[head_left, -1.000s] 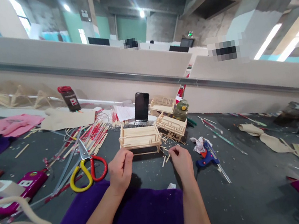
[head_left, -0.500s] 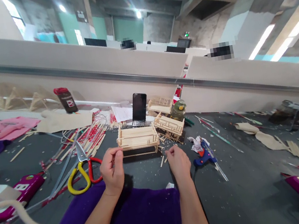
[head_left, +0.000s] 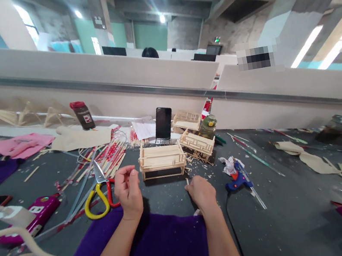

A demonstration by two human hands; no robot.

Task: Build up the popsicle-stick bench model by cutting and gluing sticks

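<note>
Just left of a small bench-like model made of wooden sticks (head_left: 162, 161), my left hand (head_left: 128, 194) is raised with its fingers curled and thumb near the forefinger. Whatever may be between those tips is too small to make out. My right hand (head_left: 202, 193) is low over the table, right of the model, its fingers closed in a pinch. A short wooden stick (head_left: 187, 181) shows at these fingertips. Scissors (head_left: 97, 202) with one yellow and one red handle lie by my left hand. To the right of my right hand is a blue glue gun (head_left: 239, 181).
Two more stick models (head_left: 197, 143) stand behind, near a phone (head_left: 163, 123) propped upright and a green jar (head_left: 209, 125). Loose sticks (head_left: 114, 152) lie at the back left. A purple cloth (head_left: 167, 246) covers the front edge; a cord trails from the glue gun.
My left hand has drawn away from the model's left end. My right hand has moved down and slightly left, its fingers closing at the short stick. The view has shifted slightly.
</note>
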